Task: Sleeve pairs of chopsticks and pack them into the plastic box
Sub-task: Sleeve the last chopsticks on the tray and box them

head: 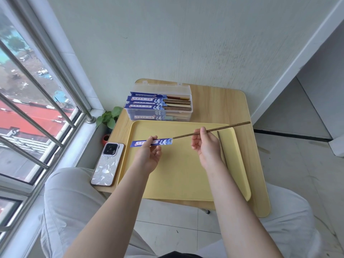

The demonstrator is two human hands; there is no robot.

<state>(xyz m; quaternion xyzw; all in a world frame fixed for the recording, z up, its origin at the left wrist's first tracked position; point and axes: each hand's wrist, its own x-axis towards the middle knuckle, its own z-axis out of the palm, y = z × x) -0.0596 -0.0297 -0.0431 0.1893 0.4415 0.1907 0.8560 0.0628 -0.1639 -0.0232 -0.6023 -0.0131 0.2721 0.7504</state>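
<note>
Just above the tray's (167,179) middle, a blue sleeve (151,142) is pinched in the left hand (149,155), thumb and fingers curled on it near its left half; a dark chopstick (211,130) meets the sleeve's open right end, its tip at the mouth, the rest slanting up and right past the tray's far right corner; the right hand (206,146) pinches that stick about midway along it, fingers curled round it; a second chopstick (222,149) lies on the tray near its right edge, partly hidden behind the right wrist; the plastic box (160,103) sits at the table's (249,146) far edge, touching the tray's far rim, lid back, with sleeved pairs (158,103) stacked inside, wooden ends pointing right; a phone (108,164) lies face down along the table's left edge, just beside the tray; a small plant (108,117) stands off the table's far left corner, by the window.
</note>
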